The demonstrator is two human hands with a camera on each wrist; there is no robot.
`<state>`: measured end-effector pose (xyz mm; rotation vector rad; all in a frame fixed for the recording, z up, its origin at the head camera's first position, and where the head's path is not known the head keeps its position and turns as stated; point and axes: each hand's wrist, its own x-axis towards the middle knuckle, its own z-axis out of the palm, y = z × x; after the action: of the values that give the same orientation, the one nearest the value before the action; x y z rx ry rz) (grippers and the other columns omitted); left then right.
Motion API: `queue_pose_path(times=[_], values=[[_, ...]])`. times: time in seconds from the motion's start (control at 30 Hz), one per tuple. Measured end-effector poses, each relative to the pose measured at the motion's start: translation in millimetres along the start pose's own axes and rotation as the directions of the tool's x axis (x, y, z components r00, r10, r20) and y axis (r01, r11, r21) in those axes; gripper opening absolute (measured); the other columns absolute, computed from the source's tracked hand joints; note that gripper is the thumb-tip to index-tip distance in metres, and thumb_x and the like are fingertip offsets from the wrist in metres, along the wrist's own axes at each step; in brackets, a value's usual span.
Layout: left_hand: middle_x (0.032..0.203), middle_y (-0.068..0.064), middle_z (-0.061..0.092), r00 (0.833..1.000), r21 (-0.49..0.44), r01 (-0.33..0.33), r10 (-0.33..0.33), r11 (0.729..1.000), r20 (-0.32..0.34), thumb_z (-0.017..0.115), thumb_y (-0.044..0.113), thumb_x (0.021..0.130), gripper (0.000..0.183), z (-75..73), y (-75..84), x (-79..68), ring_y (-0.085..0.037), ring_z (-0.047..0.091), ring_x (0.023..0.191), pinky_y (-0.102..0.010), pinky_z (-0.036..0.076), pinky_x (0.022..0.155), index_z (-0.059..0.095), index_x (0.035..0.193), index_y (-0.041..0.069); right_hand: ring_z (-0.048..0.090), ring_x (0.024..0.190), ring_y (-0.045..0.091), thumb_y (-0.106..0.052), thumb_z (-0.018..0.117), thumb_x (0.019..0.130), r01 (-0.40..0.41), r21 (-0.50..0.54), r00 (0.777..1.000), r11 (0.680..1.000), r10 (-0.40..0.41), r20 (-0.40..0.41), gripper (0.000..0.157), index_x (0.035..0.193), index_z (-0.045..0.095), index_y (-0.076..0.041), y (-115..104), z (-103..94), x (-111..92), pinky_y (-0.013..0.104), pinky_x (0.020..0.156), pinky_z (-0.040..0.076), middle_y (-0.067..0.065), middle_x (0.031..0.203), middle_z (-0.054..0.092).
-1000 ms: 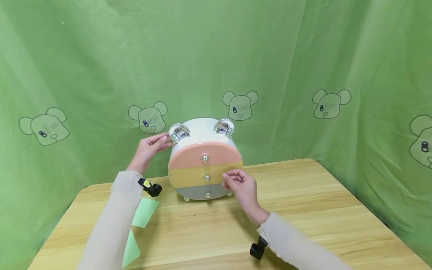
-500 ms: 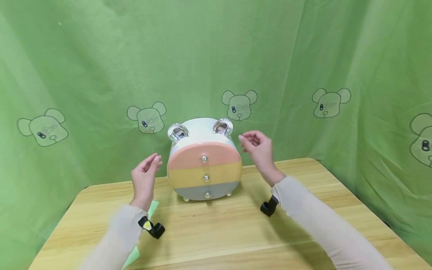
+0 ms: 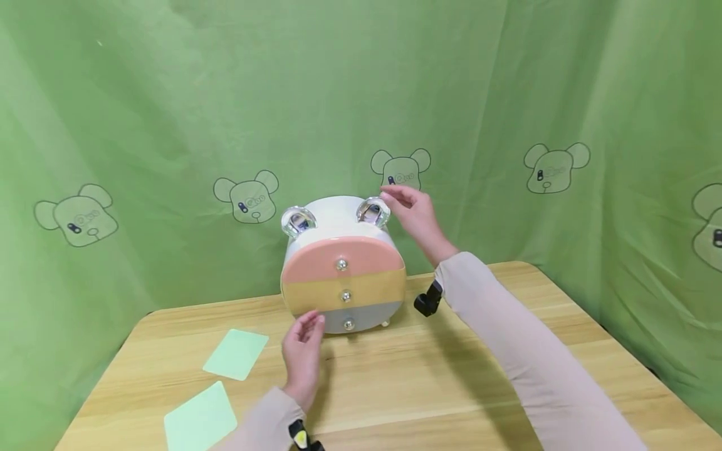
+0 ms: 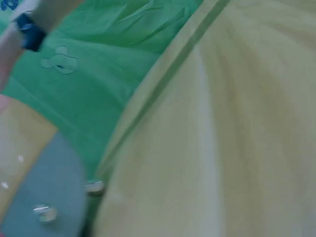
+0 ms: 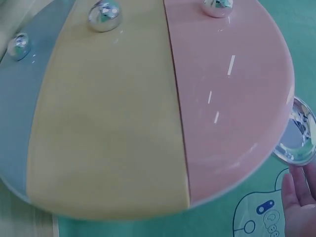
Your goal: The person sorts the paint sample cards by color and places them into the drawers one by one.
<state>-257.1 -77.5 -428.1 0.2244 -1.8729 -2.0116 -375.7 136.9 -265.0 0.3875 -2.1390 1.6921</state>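
Note:
A small round-fronted drawer box with a white shell stands on the table. Its pink drawer, yellow drawer and grey drawer are closed, each with a shiny round knob. Two silver mirror-like ears top it. My right hand has its fingertips at the right ear; the right wrist view shows the fingers against that ear's edge, not wrapped round it. Loosely bent and holding nothing, my left hand hovers before the box's lower left. The left wrist view does not show that hand.
Two pale green sheets lie on the left part of the wooden table. A green curtain printed with bear heads hangs behind and at both sides. Black wrist cameras sit on both sleeves.
My left hand has dropped from beside the left ear to the box's lower left front. The right hand has risen from the drawer fronts to the right ear. The box stays put.

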Motion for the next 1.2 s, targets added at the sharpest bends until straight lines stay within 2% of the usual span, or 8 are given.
queue_pose_path(times=[0.13, 0.27, 0.47, 0.8, 0.93, 1.07, 1.2], values=[[0.102, -0.010, 0.065, 0.999, -0.023, 0.028, -0.029, 0.999, -0.030, 0.069, 0.005, 0.083, 0.027, 23.6, -17.8, -12.5, -0.011, 0.057, 0.081, -0.016, 0.051, 0.068, 0.062, 0.109, 0.001, 0.058, 0.092, 0.015, -0.030, 0.064, 0.090, -0.060, -0.007, 0.998, 0.998, 0.060, -0.010, 0.033, 0.114, 0.066, -0.008, -2, 4.2, 2, 0.033, 0.090, 0.051, 0.009, 0.107, 0.067], [0.101, -0.015, 0.062, 0.997, -0.058, 0.040, -0.044, 0.997, -0.057, 0.070, 0.001, 0.080, 0.030, 43.4, -31.5, -22.1, -0.013, 0.054, 0.077, -0.016, 0.049, 0.061, 0.057, 0.108, -0.002, 0.059, 0.089, 0.012, -0.029, 0.065, 0.088, -0.103, 0.006, 0.994, 0.995, 0.103, -0.032, 0.031, 0.111, 0.067, -0.007, 1, 5.1, 2, 0.033, 0.089, 0.052, 0.009, 0.105, 0.068], [0.102, -0.014, 0.058, 0.994, -0.047, 0.065, -0.069, 0.997, -0.090, 0.069, 0.005, 0.082, 0.029, 61.0, -43.8, -24.2, -0.014, 0.055, 0.075, -0.018, 0.049, 0.061, 0.055, 0.107, 0.003, 0.061, 0.089, 0.012, -0.031, 0.065, 0.088, -0.150, -0.010, 0.989, 0.989, 0.150, -0.008, 0.032, 0.112, 0.067, -0.010, 2, 3.4, 1, 0.026, 0.084, 0.053, 0.007, 0.106, 0.069], [0.092, -0.008, 0.060, 0.988, 0.016, 0.060, -0.057, 0.998, -0.145, 0.075, 0.016, 0.080, 0.028, 68.6, -50.6, -15.6, -0.014, 0.058, 0.069, -0.023, 0.052, 0.060, 0.055, 0.098, 0.007, 0.060, 0.085, 0.008, -0.027, 0.066, 0.088, -0.235, 0.074, 0.972, 0.969, 0.234, 0.027, 0.032, 0.115, 0.066, -0.010, 0, 2.9, 6, 0.023, 0.079, 0.053, 0.005, 0.109, 0.069], [0.086, -0.004, 0.062, 0.982, 0.054, 0.049, -0.038, 0.997, -0.186, 0.077, 0.022, 0.078, 0.029, 69.3, -52.4, -10.2, -0.012, 0.058, 0.067, -0.023, 0.052, 0.059, 0.056, 0.093, 0.009, 0.060, 0.084, 0.008, -0.028, 0.066, 0.087, -0.250, 0.100, 0.968, 0.963, 0.249, 0.026, 0.032, 0.114, 0.066, -0.011, 1, 3.6, 7, 0.025, 0.083, 0.052, 0.004, 0.110, 0.068], [0.077, -0.001, 0.064, 0.971, 0.097, 0.037, -0.013, 0.995, -0.240, 0.079, 0.022, 0.075, 0.026, 68.7, -51.9, -5.7, -0.010, 0.058, 0.065, -0.024, 0.049, 0.060, 0.059, 0.085, 0.009, 0.060, 0.085, 0.010, -0.031, 0.066, 0.087, -0.255, 0.111, 0.967, 0.961, 0.253, 0.029, 0.033, 0.114, 0.066, -0.012, 1, 4.6, 9, 0.028, 0.087, 0.052, 0.006, 0.113, 0.067], [0.072, 0.000, 0.063, 0.963, 0.111, 0.026, 0.004, 0.994, -0.268, 0.080, 0.019, 0.072, 0.024, 67.7, -50.5, -2.0, -0.009, 0.056, 0.063, -0.025, 0.047, 0.061, 0.059, 0.079, 0.009, 0.060, 0.086, 0.010, -0.031, 0.067, 0.086, -0.253, 0.118, 0.967, 0.960, 0.252, 0.027, 0.033, 0.114, 0.066, -0.012, 1, 6.5, 10, 0.025, 0.084, 0.052, 0.007, 0.114, 0.066]])
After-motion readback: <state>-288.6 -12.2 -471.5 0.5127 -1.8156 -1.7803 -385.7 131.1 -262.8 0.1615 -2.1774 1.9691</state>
